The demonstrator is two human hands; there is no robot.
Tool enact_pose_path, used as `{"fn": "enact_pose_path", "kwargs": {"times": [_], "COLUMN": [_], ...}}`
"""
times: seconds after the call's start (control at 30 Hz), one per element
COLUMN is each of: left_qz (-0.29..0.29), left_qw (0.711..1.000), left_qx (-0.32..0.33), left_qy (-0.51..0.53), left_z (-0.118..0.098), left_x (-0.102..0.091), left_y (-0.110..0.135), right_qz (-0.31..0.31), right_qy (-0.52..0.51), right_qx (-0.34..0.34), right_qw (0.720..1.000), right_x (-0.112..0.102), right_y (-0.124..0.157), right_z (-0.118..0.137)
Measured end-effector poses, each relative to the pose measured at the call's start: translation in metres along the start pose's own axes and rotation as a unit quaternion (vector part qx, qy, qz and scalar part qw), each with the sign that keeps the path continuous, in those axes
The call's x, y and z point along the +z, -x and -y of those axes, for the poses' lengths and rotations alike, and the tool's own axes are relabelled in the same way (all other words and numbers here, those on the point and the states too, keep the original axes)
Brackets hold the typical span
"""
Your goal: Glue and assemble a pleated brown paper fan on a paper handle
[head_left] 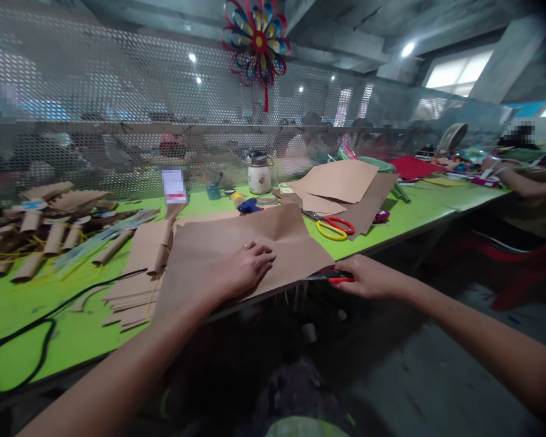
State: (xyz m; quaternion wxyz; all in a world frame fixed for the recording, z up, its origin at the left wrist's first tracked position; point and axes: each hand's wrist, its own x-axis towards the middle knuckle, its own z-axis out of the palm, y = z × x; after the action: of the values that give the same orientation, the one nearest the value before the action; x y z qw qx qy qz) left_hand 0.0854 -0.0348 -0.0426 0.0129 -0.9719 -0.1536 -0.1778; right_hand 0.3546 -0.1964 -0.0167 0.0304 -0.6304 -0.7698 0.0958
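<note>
A large sheet of brown kraft paper (295, 249) lies on the green table, its near edge at the table's front edge. My left hand (250, 264) rests palm down on this sheet, fingers loosely spread and slightly bent. At the sheet's right corner, my right hand (364, 276) is closed around a red-handled tool (342, 280). The tool's narrow dark front points left along the paper's near edge; its exact kind is hard to make out. Scissors (334, 228) with red and yellow handles lie just beyond that corner, apart from both hands.
More brown sheets (341, 182) are heaped at the back right. Bundled paper tubes (54, 237) with yellow strings crowd the left, near a black cable (50, 318). A blue glue gun (249, 206) and a white thermos (259, 173) stand behind. A co-worker's arm (523, 176) is at far right.
</note>
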Motion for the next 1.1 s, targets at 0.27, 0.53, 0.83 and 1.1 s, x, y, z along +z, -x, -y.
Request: {"fn": "enact_pose_path", "kwargs": {"times": [0.27, 0.53, 0.83, 1.1], "left_qz": [-0.005, -0.016, -0.007, 0.016], "left_qw": [1.000, 1.000, 1.000, 1.000], "left_qx": [0.003, 0.006, 0.006, 0.012], "left_qy": [0.000, 0.001, -0.009, -0.001], "left_z": [-0.002, 0.004, -0.002, -0.004], "left_x": [0.000, 0.006, -0.001, -0.006], "left_y": [0.000, 0.000, 0.001, 0.003], "right_qz": [0.008, -0.006, 0.016, 0.011], "right_qy": [-0.021, -0.005, 0.032, 0.028], "right_qx": [-0.003, -0.016, 0.015, 0.008], "right_qw": [1.000, 1.000, 0.999, 1.000], "right_x": [0.004, 0.004, -0.006, -0.008], "right_y": [0.002, -0.005, 0.001, -0.010], "right_z": [0.009, 0.026, 0.032, 0.040]}}
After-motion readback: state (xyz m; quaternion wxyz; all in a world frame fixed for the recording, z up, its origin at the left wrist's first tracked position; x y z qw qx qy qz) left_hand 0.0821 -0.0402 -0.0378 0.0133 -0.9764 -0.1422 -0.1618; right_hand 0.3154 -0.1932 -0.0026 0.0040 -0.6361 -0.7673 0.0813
